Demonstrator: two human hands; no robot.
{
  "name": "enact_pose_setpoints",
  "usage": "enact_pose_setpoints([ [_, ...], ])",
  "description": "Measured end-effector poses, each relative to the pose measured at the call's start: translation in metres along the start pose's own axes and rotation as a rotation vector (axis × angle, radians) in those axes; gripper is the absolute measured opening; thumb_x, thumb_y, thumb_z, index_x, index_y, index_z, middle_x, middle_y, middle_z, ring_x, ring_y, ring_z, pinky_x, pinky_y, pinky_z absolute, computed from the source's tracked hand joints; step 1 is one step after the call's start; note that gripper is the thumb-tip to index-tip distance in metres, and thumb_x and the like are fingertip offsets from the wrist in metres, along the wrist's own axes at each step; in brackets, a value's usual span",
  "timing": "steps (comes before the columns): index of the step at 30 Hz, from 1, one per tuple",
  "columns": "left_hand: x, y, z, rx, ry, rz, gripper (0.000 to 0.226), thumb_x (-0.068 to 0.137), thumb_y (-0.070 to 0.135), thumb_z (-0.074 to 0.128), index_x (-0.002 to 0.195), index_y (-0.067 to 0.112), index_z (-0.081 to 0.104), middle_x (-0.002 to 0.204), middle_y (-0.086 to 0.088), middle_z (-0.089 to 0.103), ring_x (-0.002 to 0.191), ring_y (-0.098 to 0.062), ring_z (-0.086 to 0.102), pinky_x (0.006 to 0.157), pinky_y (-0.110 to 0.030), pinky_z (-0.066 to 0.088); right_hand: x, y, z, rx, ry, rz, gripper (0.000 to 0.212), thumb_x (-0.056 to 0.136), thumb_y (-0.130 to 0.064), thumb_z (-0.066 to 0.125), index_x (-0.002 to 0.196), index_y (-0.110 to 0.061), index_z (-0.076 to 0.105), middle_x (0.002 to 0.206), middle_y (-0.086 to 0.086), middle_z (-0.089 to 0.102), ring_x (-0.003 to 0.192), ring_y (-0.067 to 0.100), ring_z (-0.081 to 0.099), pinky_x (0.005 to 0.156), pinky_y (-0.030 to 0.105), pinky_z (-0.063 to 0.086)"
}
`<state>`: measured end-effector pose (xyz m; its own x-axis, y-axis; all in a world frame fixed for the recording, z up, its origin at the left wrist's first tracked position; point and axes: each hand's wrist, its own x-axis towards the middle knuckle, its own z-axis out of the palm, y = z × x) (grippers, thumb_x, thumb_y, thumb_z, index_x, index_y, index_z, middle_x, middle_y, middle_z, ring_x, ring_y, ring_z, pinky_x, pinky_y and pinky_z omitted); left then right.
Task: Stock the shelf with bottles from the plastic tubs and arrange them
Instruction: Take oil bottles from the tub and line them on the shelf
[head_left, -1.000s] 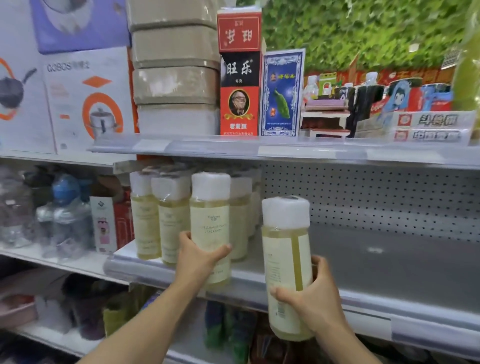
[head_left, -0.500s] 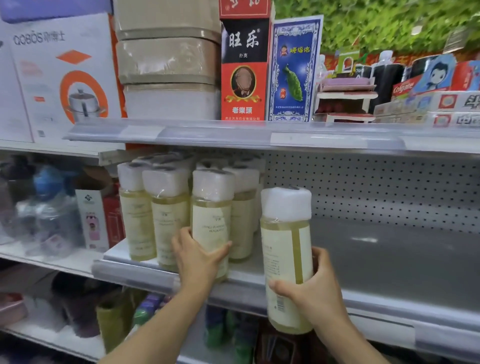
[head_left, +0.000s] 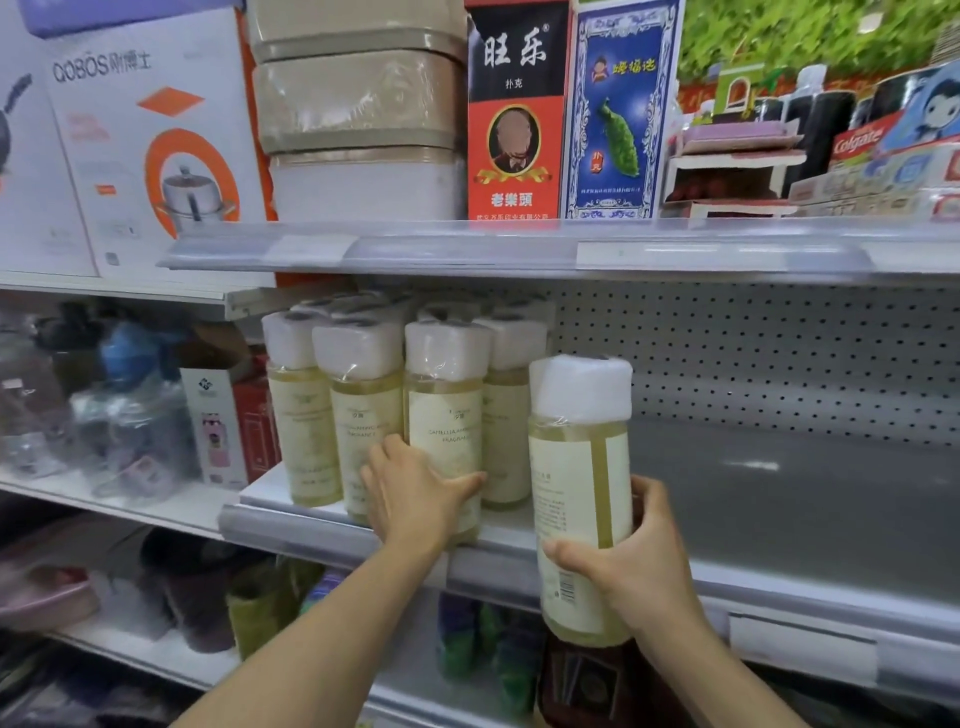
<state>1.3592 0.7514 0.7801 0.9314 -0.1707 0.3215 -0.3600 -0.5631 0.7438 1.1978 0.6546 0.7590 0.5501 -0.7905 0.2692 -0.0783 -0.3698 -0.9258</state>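
Observation:
Several pale yellow bottles with white wrapped caps stand in rows on the left part of the grey metal shelf (head_left: 789, 499). My left hand (head_left: 415, 493) grips the front bottle (head_left: 447, 415) of that group at its lower half; it stands at the shelf's front edge. My right hand (head_left: 631, 571) holds another yellow bottle (head_left: 579, 467) upright in front of the shelf lip, its base below shelf level, to the right of the group. No plastic tubs are in view.
The shelf to the right of the bottles is bare, backed by a perforated panel (head_left: 753, 364). The upper shelf (head_left: 519, 249) overhangs close above the caps, loaded with boxes. Water bottles (head_left: 130, 415) stand on the left shelf; dark goods lie below.
The view has drifted so the shelf sits higher and closer. My left hand stays on the front bottle. The bottle in my right hand has risen slightly and edged toward the shelf.

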Motion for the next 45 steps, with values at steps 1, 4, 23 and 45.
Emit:
enact_pose_setpoints([
  [1,-0.001,0.0,0.0,0.002,0.018,0.002,0.093,0.059,0.049,0.085,0.128,0.005,0.041,0.129,-0.01,0.044,0.123,-0.028,0.039,0.099,-0.041,0.039,0.0,0.0,0.001,0.0,-0.002,-0.002,0.085,0.047,-0.022,0.092,0.112,-0.03,0.038,0.112,-0.006,0.055,0.097,0.01,0.057,0.075,0.027,0.049],
  [4,-0.003,-0.004,0.001,-0.025,0.076,0.022,0.089,0.055,0.047,0.088,0.12,0.008,0.041,0.122,-0.009,0.047,0.116,-0.028,0.045,0.097,-0.042,0.043,0.0,-0.001,0.002,0.005,0.002,-0.008,0.084,0.048,-0.021,0.092,0.112,-0.029,0.038,0.113,-0.005,0.054,0.097,0.01,0.057,0.074,0.026,0.049],
  [23,-0.004,-0.016,0.0,0.061,0.038,0.135,0.07,0.065,0.047,0.083,0.098,0.019,0.028,0.102,0.001,0.035,0.094,-0.021,0.051,0.075,-0.034,0.044,-0.001,0.001,-0.003,0.011,0.017,-0.008,0.086,0.049,-0.021,0.092,0.114,-0.03,0.037,0.115,-0.004,0.055,0.101,0.015,0.058,0.082,0.037,0.053],
  [45,-0.08,0.049,-0.065,-0.615,-0.627,0.212,0.049,0.069,0.034,0.084,0.108,0.023,0.057,0.102,0.004,0.07,0.094,-0.006,0.066,0.079,-0.02,0.054,-0.042,-0.032,0.006,-0.452,0.511,-0.379,0.082,0.04,-0.02,0.087,0.11,-0.011,0.044,0.105,0.006,0.039,0.097,0.023,0.04,0.061,0.03,0.041],
])
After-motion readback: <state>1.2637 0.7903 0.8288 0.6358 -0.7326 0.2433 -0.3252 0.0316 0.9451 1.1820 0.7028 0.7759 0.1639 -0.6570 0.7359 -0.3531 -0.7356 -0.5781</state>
